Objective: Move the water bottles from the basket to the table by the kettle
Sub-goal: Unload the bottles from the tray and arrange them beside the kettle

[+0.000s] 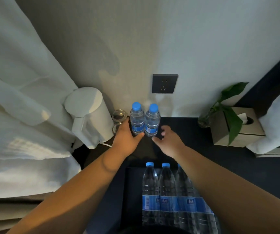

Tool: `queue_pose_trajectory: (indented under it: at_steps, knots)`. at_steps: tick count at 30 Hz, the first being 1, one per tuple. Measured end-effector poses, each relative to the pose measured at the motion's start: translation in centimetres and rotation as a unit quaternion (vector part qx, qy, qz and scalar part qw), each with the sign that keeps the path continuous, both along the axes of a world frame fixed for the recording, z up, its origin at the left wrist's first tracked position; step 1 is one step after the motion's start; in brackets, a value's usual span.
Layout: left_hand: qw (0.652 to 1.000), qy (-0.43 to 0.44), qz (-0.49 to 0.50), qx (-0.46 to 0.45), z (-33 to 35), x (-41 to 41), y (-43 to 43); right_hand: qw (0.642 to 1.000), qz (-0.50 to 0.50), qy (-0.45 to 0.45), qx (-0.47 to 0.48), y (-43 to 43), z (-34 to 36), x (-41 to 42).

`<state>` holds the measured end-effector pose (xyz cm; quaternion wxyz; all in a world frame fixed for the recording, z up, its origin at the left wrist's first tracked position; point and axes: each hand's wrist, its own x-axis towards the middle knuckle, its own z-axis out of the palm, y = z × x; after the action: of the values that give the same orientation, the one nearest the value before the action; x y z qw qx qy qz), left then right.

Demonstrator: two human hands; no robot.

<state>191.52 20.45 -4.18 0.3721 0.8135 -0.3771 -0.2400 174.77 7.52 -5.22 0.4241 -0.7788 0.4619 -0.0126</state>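
Two clear water bottles with blue caps stand upright side by side on the dark table (186,132) against the wall, right of the white kettle (88,115). My left hand (127,137) wraps the base of the left bottle (136,118). The right bottle (152,119) stands free, and my right hand (168,139) is just beside its base with fingers spread, apart from it. Near the bottom of the view, three more bottles (167,191) stand in a dark basket (130,191), the rightmost partly hidden by my right forearm.
Two glass cups (118,115) sit between the kettle and the left bottle. A wall socket (164,83) is above the bottles. A plant in a glass vase (205,120) and a tissue box (237,127) stand at the right. White curtain (18,98) hangs at left.
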Motion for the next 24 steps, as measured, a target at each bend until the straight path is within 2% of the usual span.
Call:
queue_pose_trajectory:
  at_steps: [3,8,14,16,19,24]
  knots:
    - [0.995,0.005,0.034,0.09,-2.2,-2.7,2.2,0.998,0.025,0.06,0.0,1.7,-1.2,-2.6]
    - [0.986,0.018,-0.019,0.166,-4.8,-6.6,5.9,0.999,0.016,0.047,0.003,4.5,-1.7,-6.2]
    - [0.956,0.062,-0.051,0.283,-5.3,-10.0,7.3,0.981,0.088,0.147,-0.086,6.4,-1.4,-8.5]
    - [0.951,0.043,-0.082,0.297,-5.4,-10.6,7.2,0.972,0.119,0.179,-0.099,7.0,-0.9,-8.4]
    - [0.953,0.039,-0.067,0.294,-5.5,-11.1,6.7,0.952,0.152,0.241,-0.108,7.7,-0.5,-7.4]
    - [0.958,0.068,-0.037,0.276,-5.8,-11.4,6.5,0.939,0.155,0.3,-0.059,7.9,-0.7,-5.9]
